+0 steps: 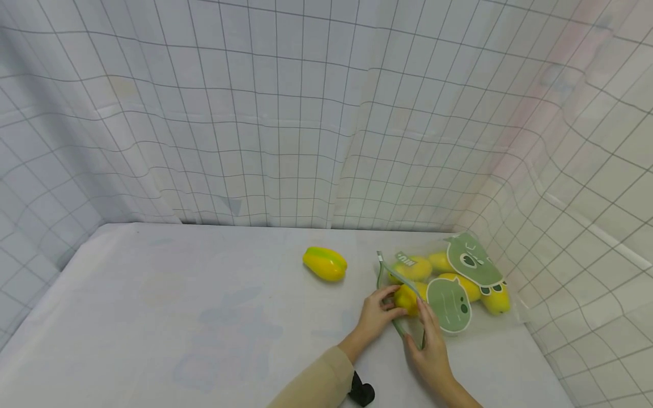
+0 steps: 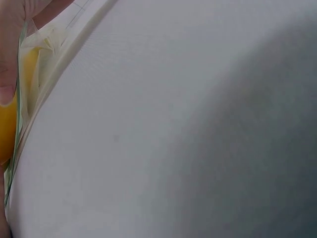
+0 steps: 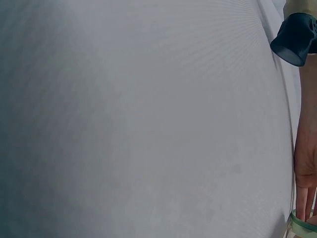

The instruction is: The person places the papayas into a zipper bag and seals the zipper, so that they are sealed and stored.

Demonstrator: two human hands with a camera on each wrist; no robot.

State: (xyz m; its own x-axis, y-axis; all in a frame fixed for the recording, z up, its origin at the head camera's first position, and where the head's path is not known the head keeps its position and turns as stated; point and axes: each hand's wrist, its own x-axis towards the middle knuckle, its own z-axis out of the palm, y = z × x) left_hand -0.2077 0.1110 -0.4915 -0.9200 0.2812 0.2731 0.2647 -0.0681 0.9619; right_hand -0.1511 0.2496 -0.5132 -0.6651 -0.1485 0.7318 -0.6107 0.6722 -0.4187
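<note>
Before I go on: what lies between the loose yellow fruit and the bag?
Nothing lies there: the head view shows only bare white tabletop between the loose yellow fruit and the bag.

From above and behind the fingers (image 1: pixel 428 320), the head view faces forward and down; both wrist views, close to the worktop (image 1: pixel 204 311), share the green-edged bag (image 1: pixel 449 309) at the fingers.

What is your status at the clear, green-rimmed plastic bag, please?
Right hand holding bag by rim. Left hand gripping rounded yellow fruit at bag mouth. Oblong yellow-green fruit outside, not blocking.
</note>
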